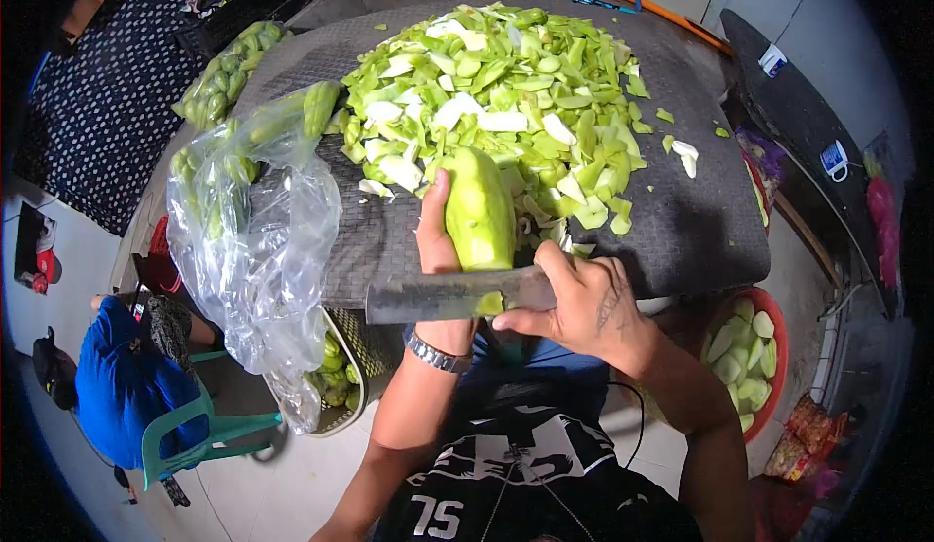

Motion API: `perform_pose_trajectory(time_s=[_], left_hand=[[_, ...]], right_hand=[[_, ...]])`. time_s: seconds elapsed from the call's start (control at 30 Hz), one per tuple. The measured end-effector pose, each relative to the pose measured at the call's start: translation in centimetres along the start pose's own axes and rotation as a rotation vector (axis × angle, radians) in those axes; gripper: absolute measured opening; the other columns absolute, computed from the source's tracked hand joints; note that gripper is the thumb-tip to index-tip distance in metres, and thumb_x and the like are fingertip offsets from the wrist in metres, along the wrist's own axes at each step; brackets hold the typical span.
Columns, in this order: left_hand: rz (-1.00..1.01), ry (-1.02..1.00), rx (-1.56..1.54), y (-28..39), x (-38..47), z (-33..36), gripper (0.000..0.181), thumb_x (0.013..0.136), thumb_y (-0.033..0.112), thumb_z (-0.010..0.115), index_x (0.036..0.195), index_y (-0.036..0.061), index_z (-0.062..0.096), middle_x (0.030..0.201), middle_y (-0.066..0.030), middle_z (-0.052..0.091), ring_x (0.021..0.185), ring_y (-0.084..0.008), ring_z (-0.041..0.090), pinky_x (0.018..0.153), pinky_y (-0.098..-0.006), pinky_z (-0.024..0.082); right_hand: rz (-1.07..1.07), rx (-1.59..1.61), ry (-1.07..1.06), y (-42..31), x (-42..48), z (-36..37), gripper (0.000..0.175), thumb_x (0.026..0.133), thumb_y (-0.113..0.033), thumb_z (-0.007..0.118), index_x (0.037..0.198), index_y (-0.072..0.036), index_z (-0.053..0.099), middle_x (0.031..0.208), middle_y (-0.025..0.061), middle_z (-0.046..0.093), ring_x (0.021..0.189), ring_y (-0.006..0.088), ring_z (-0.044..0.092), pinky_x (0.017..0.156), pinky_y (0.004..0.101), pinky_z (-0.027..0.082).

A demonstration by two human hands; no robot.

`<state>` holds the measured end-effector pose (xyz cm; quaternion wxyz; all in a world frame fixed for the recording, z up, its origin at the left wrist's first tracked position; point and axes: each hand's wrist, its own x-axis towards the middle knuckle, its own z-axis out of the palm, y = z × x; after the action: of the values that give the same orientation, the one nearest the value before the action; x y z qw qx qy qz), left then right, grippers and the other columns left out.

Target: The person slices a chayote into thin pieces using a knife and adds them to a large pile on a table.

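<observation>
My left hand [439,230] grips a pale green chayote [478,206] from below and the side, its thumb along the fruit. A watch sits on that wrist. My right hand [584,301] is closed round a wide-bladed knife [430,297], mostly hiding its handle. The blade lies crosswise at the chayote's near end, and a bit of green peel [489,303] clings to it. Just beyond the fruit, a large heap of green and white peelings [503,97] covers much of the dark woven-textured tabletop [686,228].
A clear plastic bag [270,250] with chayotes hangs over the table's left edge. Below it stands a basket [357,389] of green chayotes. A red tub [779,367] with peeled pieces stands low at right. A person in blue [128,389] sits on a green chair [175,425].
</observation>
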<state>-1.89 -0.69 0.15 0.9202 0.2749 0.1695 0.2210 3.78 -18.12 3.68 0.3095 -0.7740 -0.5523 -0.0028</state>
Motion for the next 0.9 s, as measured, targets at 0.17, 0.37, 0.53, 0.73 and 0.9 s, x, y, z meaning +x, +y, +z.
perform_pose_trajectory(time_s=[0.17, 0.37, 0.53, 0.73, 0.9], left_hand=[[-0.043, 0.004, -0.093, -0.1, -1.0, 1.3, 0.063, 0.095, 0.06, 0.054, 0.121, 0.0025, 0.061, 0.102, -0.0152, 0.07, 0.083, -0.0261, 0.071, 0.074, -0.0377, 0.06], [-0.037, -0.062, -0.038, 0.7, -0.4, 1.0, 0.06, 0.098, 0.058, 0.052, 0.12, 0.004, 0.062, 0.099, -0.0149, 0.071, 0.081, -0.0256, 0.071, 0.072, -0.0366, 0.061], [-0.05, -0.047, -0.079, 0.9, -1.3, 2.4, 0.053, 0.101, 0.055, 0.052, 0.12, 0.0066, 0.063, 0.104, -0.0104, 0.071, 0.087, -0.0213, 0.07, 0.078, -0.0372, 0.06], [-0.152, 0.009, -0.136, 0.3, -0.8, 1.7, 0.057, 0.101, 0.061, 0.049, 0.12, 0.0091, 0.064, 0.102, -0.0076, 0.071, 0.088, -0.0197, 0.069, 0.078, -0.035, 0.058], [-0.14, -0.092, -0.113, -0.4, 0.2, 0.6, 0.057, 0.102, 0.06, 0.048, 0.119, 0.0086, 0.064, 0.101, -0.0075, 0.071, 0.085, -0.0194, 0.069, 0.074, -0.034, 0.058]], right_hand=[[-0.028, -0.089, 0.072, 0.3, 0.1, 0.3, 0.077, 0.081, -0.078, 0.062, 0.095, -0.002, 0.056, 0.062, 0.0191, 0.064, 0.059, 0.0403, 0.069, 0.054, 0.0481, 0.054], [-0.078, -0.172, 0.035, 0.3, 0.4, 0.3, 0.079, 0.076, -0.077, 0.069, 0.095, -0.001, 0.055, 0.061, 0.0156, 0.061, 0.057, 0.0373, 0.068, 0.053, 0.0443, 0.054], [-0.025, -0.187, 0.095, 2.6, 1.3, -0.1, 0.074, 0.079, -0.075, 0.066, 0.095, -0.004, 0.056, 0.062, 0.0177, 0.063, 0.059, 0.0396, 0.068, 0.054, 0.0478, 0.054], [-0.054, -0.116, 0.05, 1.8, 1.6, -0.5, 0.072, 0.081, -0.076, 0.064, 0.09, -0.005, 0.055, 0.058, 0.019, 0.063, 0.059, 0.0414, 0.069, 0.054, 0.0517, 0.055], [-0.079, -0.144, -0.005, 1.5, 1.7, -0.3, 0.076, 0.081, -0.079, 0.062, 0.092, -0.004, 0.055, 0.058, 0.0188, 0.063, 0.057, 0.0416, 0.068, 0.055, 0.0507, 0.055]])
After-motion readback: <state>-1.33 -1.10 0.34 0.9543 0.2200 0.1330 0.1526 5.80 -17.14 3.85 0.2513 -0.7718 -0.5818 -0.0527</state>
